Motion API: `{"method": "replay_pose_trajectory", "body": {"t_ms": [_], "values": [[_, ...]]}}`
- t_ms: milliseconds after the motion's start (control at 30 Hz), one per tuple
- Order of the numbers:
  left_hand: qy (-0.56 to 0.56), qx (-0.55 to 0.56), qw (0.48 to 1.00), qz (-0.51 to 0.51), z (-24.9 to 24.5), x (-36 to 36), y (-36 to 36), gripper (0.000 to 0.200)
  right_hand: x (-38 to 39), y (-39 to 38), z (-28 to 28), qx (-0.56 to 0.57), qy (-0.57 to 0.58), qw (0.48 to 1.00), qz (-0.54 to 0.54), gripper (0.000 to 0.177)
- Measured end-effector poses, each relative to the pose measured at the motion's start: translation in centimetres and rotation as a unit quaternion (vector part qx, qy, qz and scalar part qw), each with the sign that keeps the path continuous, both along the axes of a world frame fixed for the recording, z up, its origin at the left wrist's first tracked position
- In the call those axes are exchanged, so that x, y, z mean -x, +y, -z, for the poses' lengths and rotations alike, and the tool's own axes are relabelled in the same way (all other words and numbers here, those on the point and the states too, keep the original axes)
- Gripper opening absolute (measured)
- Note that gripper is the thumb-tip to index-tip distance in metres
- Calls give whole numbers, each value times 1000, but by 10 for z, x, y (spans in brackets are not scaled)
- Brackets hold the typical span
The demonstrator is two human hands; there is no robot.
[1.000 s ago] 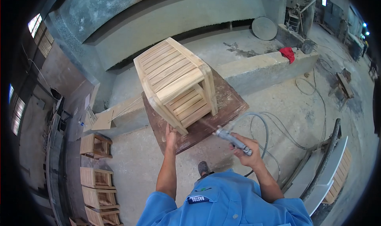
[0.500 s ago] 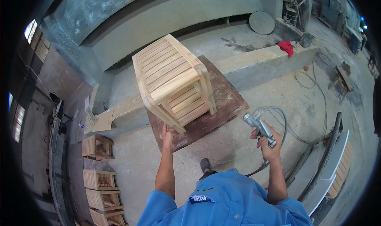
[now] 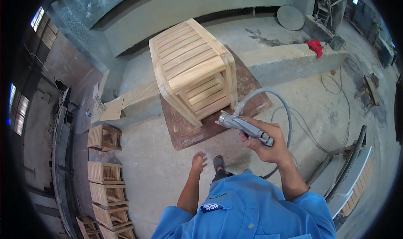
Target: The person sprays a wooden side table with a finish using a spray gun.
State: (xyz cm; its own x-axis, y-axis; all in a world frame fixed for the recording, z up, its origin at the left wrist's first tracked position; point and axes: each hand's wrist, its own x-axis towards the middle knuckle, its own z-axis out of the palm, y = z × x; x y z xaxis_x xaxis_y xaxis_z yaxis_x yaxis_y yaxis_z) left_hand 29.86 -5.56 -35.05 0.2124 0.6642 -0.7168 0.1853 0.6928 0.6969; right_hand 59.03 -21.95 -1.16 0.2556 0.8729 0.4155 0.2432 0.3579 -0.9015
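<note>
Grey gun [image 3: 241, 124] clamped in right hand [image 3: 275, 149], probably for steady aim; hose [image 3: 277, 97] looped outward, perhaps against snagging. Left hand [image 3: 198, 161] loosely spread, empty, near brown board [image 3: 184, 136] but apart. Stool [image 3: 191, 54] upright on board, likely for firm footing and access all round.

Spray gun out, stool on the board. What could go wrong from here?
The hose arcs across the right corner of the board in this view; it might brush the stool. The left hand is off the board, so a knock could shift it unchecked.
</note>
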Motion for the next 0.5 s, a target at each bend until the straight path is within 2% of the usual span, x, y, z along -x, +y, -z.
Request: {"method": "replay_pose_trajectory", "body": {"t_ms": [167, 233, 300, 400, 500], "values": [[-11, 105, 992, -68, 21, 56, -62, 60, -40, 5, -2, -12, -39, 999, -10, 58], [-7, 134, 986, -99, 24, 78, -73, 62, -72, -1, -9, -13, -103, 995, -9, 59], [17, 95, 984, -153, 26, 97, -69, 63, -95, -13, -29, -3, -138, 990, 1, 59], [31, -51, 991, -122, 14, 110, -36, 65, -115, -35, -20, 33, -201, 979, 24, 58], [57, -186, 978, -81, -52, 72, 29, 64, -110, -62, 23, 89, -224, 969, 58, 58]]}}
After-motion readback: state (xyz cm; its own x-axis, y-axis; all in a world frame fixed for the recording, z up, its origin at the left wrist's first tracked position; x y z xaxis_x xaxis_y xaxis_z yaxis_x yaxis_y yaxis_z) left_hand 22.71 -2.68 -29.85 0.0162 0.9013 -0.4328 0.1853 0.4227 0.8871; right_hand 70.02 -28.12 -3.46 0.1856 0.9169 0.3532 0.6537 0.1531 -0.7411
